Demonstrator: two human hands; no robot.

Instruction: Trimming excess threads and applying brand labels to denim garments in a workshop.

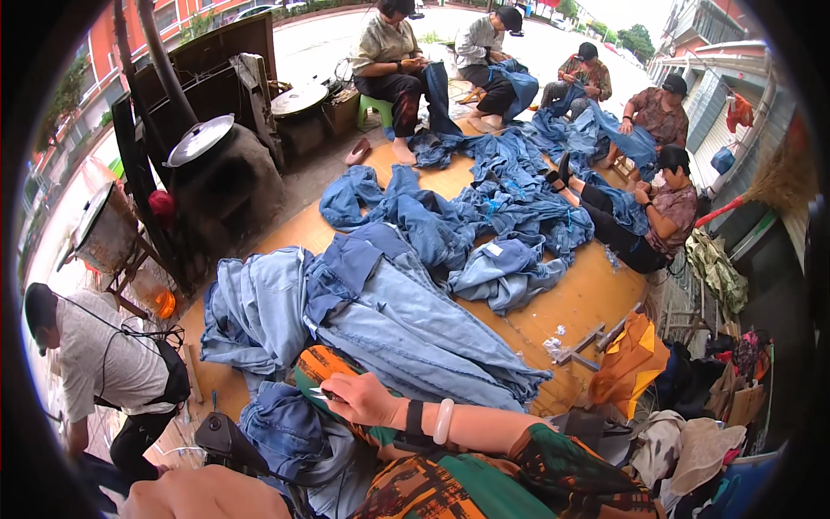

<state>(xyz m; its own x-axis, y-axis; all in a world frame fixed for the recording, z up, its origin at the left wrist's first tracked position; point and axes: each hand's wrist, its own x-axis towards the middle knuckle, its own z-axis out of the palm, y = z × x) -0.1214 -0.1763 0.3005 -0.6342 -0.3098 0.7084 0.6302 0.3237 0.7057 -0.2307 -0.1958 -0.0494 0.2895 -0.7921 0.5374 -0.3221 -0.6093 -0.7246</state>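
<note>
Right grip (367,400) clasps small silver tool (320,394)

Head view: the pointed tool juts left from the fingers, over patterned clothing (322,365) and near light-blue jeans (415,337) heaped on tan flooring (562,316) (a black band (415,417) and pale bangle (443,421) circle that wrist). Left grip (207,495) is cut off by the lower edge; whether it holds anything, I cannot tell. Crumpled darker denim (281,424) lies just left of the tool. Farther off, blue garments (501,186) spread toward five seated people (670,208).
</note>
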